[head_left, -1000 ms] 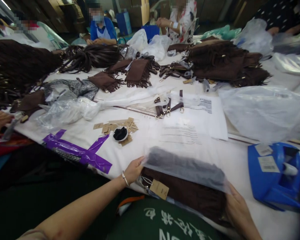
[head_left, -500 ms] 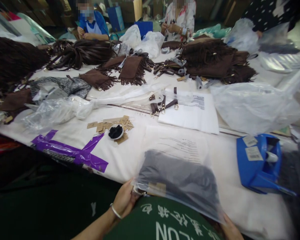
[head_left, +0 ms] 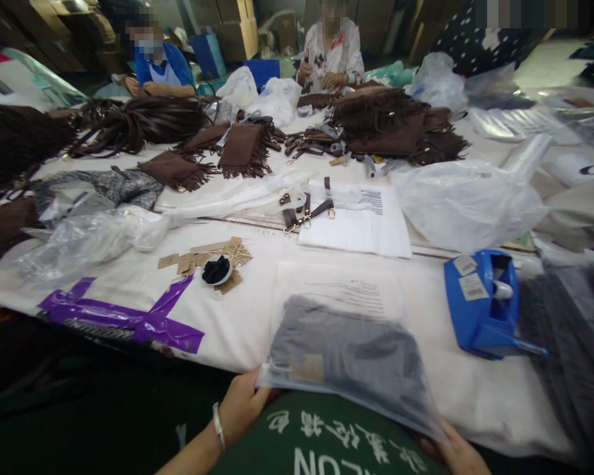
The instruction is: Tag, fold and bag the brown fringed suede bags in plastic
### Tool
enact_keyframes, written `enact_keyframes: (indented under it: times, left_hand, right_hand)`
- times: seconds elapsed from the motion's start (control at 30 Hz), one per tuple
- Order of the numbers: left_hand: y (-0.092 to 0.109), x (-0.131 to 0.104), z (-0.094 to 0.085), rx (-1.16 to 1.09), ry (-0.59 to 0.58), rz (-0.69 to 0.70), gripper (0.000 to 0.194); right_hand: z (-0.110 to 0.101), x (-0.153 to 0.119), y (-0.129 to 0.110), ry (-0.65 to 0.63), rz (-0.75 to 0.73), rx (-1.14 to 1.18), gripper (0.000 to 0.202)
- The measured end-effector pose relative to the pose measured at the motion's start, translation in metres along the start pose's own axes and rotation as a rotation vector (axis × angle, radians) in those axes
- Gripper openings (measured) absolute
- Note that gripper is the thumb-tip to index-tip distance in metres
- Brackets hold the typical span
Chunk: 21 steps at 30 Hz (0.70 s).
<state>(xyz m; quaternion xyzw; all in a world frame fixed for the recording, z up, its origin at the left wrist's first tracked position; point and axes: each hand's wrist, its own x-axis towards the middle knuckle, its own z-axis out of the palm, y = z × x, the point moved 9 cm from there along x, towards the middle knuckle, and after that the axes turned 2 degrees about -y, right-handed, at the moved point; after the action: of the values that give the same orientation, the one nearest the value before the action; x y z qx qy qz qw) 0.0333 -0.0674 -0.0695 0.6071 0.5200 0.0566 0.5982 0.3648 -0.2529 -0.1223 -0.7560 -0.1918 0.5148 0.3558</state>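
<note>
A clear plastic bag [head_left: 346,343] with a dark grey item and a brown tag inside lies at the table's near edge, printed lines on its upper part. My left hand [head_left: 245,402], with a white bangle at the wrist, pinches its near left corner. At its near right corner is my right hand [head_left: 455,445], fingers closed on the plastic and partly hidden by it.
A blue tape dispenser [head_left: 482,303] stands on the right beside stacked dark bagged items [head_left: 569,343]. Tan tags [head_left: 235,251] and a small bowl of black pieces [head_left: 216,270] lie left of centre. Brown fringed bags [head_left: 242,150] sit farther back. People sit across the table.
The view has shifted, showing more on the right. The bag's near edge looks straighter, and the brown tag sits fully inside behind the plastic. Both hands still hold its corners.
</note>
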Motion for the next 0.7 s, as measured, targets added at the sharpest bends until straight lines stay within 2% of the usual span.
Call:
enact_keyframes:
  times: [0.1,0.17,0.23,0.3,0.33,0.37,0.4,0.43,0.5,0.53,0.57,0.6,0.7]
  left_hand:
    - [0.005,0.039,0.004,-0.256,0.017,-0.105,0.026]
    - [0.013,0.066,0.005,-0.294,0.031,-0.119,0.024]
    - [0.021,0.085,0.002,-0.251,0.06,-0.099,0.025]
    - [0.029,0.095,0.0,-0.191,0.087,-0.045,0.029]
    - [0.031,0.097,-0.001,-0.17,0.102,-0.018,0.031]
    - [0.033,0.096,-0.002,-0.164,0.113,0.001,0.033]
    - [0.034,0.095,-0.003,-0.171,0.119,0.01,0.034]
    - [0.034,0.093,-0.002,-0.189,0.118,0.011,0.034]
    - [0.035,0.089,-0.001,-0.233,0.101,0.0,0.033]
    - [0.038,0.087,-0.002,-0.238,0.098,0.006,0.032]
    - [0.042,0.085,-0.003,-0.216,0.104,0.031,0.032]
    - [0.047,0.083,-0.005,-0.173,0.123,0.07,0.031]
    - [0.054,0.079,-0.01,-0.081,0.173,0.147,0.031]
  right_hand:
    - [0.006,0.018,-0.043,-0.061,-0.067,0.177,0.043]
    - [-0.004,0.029,-0.063,-0.041,-0.1,0.184,0.048]
    - [-0.028,0.032,-0.077,0.089,-0.163,0.008,0.057]
    - [-0.05,0.017,-0.101,0.322,-0.333,-0.277,0.058]
    - [-0.05,0.004,-0.117,0.406,-0.451,-0.406,0.054]
    - [-0.037,-0.009,-0.133,0.411,-0.578,-0.51,0.049]
    - [-0.012,-0.018,-0.147,0.312,-0.699,-0.595,0.044]
    - [0.023,-0.026,-0.158,0.124,-0.8,-0.659,0.041]
    - [0.104,-0.04,-0.169,-0.366,-0.944,-0.78,0.042]
    - [0.134,-0.046,-0.176,-0.492,-1.03,-0.818,0.043]
    - [0.159,-0.047,-0.183,-0.547,-1.109,-0.865,0.046]
    - [0.178,-0.044,-0.189,-0.539,-1.186,-0.913,0.048]
    - [0.207,-0.021,-0.201,-0.298,-1.313,-1.04,0.055]
